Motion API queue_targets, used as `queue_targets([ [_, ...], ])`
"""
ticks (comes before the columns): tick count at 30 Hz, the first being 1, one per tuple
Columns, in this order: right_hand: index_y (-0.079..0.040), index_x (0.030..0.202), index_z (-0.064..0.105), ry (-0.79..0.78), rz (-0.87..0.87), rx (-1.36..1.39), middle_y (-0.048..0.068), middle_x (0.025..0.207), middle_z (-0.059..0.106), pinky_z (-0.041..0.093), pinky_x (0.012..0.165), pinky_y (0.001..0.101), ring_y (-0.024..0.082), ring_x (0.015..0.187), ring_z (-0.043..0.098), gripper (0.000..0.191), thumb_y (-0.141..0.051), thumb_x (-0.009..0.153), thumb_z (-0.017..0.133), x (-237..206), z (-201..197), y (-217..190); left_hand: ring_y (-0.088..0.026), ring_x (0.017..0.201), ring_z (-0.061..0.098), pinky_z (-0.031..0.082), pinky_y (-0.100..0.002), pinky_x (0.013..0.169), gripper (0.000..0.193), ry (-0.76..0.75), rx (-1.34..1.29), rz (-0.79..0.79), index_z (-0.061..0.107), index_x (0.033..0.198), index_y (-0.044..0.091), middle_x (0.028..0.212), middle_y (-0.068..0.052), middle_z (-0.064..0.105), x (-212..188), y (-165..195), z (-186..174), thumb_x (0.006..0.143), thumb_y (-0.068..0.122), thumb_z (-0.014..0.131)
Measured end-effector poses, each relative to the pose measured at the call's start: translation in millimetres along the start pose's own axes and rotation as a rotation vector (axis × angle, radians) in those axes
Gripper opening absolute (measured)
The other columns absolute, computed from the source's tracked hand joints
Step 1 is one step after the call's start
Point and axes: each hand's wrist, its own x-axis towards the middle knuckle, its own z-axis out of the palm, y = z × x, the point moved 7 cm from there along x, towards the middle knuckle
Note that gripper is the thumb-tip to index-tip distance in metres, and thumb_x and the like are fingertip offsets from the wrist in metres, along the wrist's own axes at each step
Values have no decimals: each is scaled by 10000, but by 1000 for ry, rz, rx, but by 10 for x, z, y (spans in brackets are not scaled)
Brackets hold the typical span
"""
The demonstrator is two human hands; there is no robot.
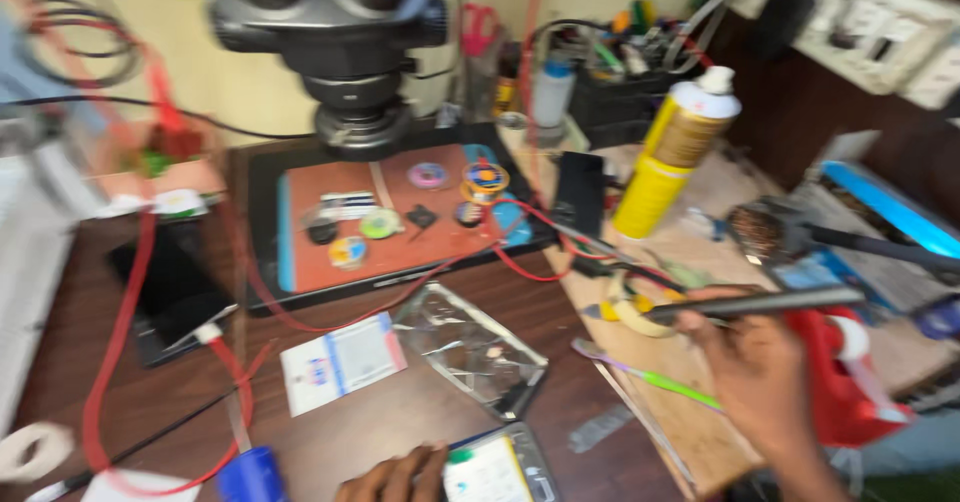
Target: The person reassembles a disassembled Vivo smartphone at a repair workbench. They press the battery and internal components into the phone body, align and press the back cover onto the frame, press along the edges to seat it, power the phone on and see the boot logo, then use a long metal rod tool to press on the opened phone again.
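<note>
Right hand pinching long dark metal rod tool, axis lying left-right across the wooden worktop.
Left hand, fingers curled, rests touching opened flat grey phone, down-left of the rod tip; blurry, probably a soldering iron.

Silver foil pouch beside white-blue card; yellow spray can right.

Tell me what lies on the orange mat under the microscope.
On the orange mat lie several small round reels, a dark square chip and a striped strip. The microscope covers the mat's back edge.
</note>
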Motion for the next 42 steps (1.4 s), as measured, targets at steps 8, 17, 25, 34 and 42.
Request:
queue_targets([
  [8, 36, 1151, 625, -160, 40, 211, 102, 1097, 713, 605, 898, 302, 161, 987, 711, 184, -20, 976, 627, 256, 571, -323, -198, 977, 646, 528, -430, 819, 397, 5, 10, -98, 768, 1133, 147, 1092, -16, 738, 472, 252, -619, 827, 380, 672],
  [17, 15, 1120, 622, -346, 98, 355, 100, 1069, 703, 646, 885, 291, 156, 977, 742, 194, -95, 969, 674, 922, 2124, -712, -276, 1032, 623, 478, -473, 848, 678, -96, -80, -30, 738, 1182, 58, 1143, -108, 704, 470, 269, -661, 907, 669, 629],
  [25, -17, 1106, 626, -394, -48, 39, 106, 914, 746, 505, 588, 274, 132, 771, 714, 189, -119, 972, 711, 1092, 2697, -1014, -249, 1123, 605, 476, -475, 933, 427, -143, -60, -65, 706, 1261, 76, 1214, -93, 669, 411, 241, -614, 978, 373, 588],
  [34, -5, 1114, 611, -411, -5, 87, 98, 976, 715, 561, 657, 276, 152, 836, 735, 190, -111, 975, 686, 975, 2561, -957, -289, 1191, 589, 418, -582, 993, 434, -255, -115, -123, 652, 1336, 85, 1267, -132, 646, 390, 215, -583, 946, 269, 606],
  [42, 15, 1119, 609, -404, 44, 287, 98, 1069, 702, 641, 840, 313, 179, 988, 727, 164, -84, 994, 649, 847, 2211, -885, -394, 1285, 580, 433, -505, 1079, 734, -132, -515, -322, 541, 1431, -2, 1353, -215, 614, 924, 160, -1146, 889, 438, 768],
])
